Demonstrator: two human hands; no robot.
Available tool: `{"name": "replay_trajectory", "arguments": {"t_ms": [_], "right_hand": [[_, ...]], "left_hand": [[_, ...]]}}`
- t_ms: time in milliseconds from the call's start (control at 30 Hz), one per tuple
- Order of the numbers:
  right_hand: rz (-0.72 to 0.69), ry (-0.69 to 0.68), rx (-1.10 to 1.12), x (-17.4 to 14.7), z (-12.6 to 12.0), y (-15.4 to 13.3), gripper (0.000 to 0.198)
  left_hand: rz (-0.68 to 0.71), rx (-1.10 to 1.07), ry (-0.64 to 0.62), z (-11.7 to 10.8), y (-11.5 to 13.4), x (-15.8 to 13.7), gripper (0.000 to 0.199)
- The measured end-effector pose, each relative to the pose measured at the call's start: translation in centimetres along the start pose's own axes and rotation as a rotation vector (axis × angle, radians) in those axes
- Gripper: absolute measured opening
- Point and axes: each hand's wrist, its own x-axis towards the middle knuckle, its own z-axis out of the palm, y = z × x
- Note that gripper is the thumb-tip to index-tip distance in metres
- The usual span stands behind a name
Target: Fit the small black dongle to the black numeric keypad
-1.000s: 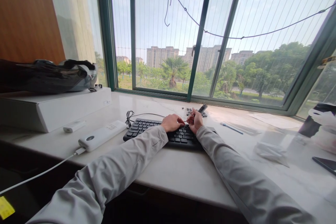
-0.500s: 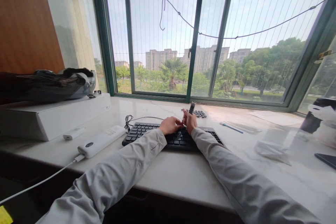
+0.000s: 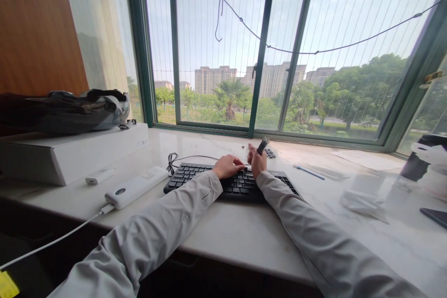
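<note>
A black keyboard (image 3: 195, 177) lies on the pale stone sill in front of me. My left hand (image 3: 228, 166) rests on its keys near the middle, fingers curled down onto them. My right hand (image 3: 257, 162) is just to the right, raised slightly over the keyboard, and holds a small dark tool (image 3: 262, 145) that points up and to the right. A few loose black keycaps (image 3: 269, 152) lie on the sill behind my right hand. The keyboard's cable (image 3: 172, 161) is bundled at its far left corner.
A white power bank (image 3: 134, 187) with a white cable lies left of the keyboard, next to a small white device (image 3: 99, 176). A white box (image 3: 70, 153) carries a dark bag (image 3: 59, 111). A blue pen (image 3: 308, 171), papers and a phone (image 3: 434, 217) lie to the right.
My right hand has lifted the dark tool and tilted it, from upright to leaning right. The left hand stays on the keys. My head has shifted a little.
</note>
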Motion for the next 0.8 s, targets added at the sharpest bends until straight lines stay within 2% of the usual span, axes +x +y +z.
{"name": "replay_trajectory", "arguments": {"t_ms": [33, 100, 167, 233, 300, 500, 667, 800], "right_hand": [[-0.078, -0.007, -0.193, 0.1, -0.6, 0.0, 0.049], [-0.179, -0.081, -0.442, 0.2, -1.8, 0.0, 0.041], [-0.282, -0.249, -0.795, 0.2, -2.8, 0.1, 0.031], [-0.315, -0.377, -1.090, 0.1, -3.4, 0.0, 0.029], [-0.294, -0.405, -1.228, 0.0, -3.5, -0.2, 0.031], [-0.324, -0.391, -1.306, -0.3, -3.1, -1.1, 0.022], [-0.416, -0.469, -1.297, -0.6, -3.3, -1.6, 0.026], [-0.429, -0.449, -1.262, -0.8, -3.4, -1.9, 0.031]], "left_hand": [[-0.009, -0.007, 0.032, 0.0, 0.0, 0.0, 0.026], [-0.044, -0.006, 0.093, -0.2, 0.1, -0.2, 0.024], [-0.082, -0.022, 0.113, -0.6, 0.3, -0.4, 0.021], [-0.118, -0.077, 0.101, -1.0, 0.5, -0.6, 0.019], [-0.153, -0.142, 0.102, -1.4, 0.5, -0.7, 0.019], [-0.145, -0.289, 0.117, -1.5, -0.1, -0.1, 0.019], [-0.077, -0.374, 0.099, -0.8, -1.1, 0.6, 0.026], [-0.057, -0.513, 0.094, -0.7, -1.3, 0.9, 0.030]]}}
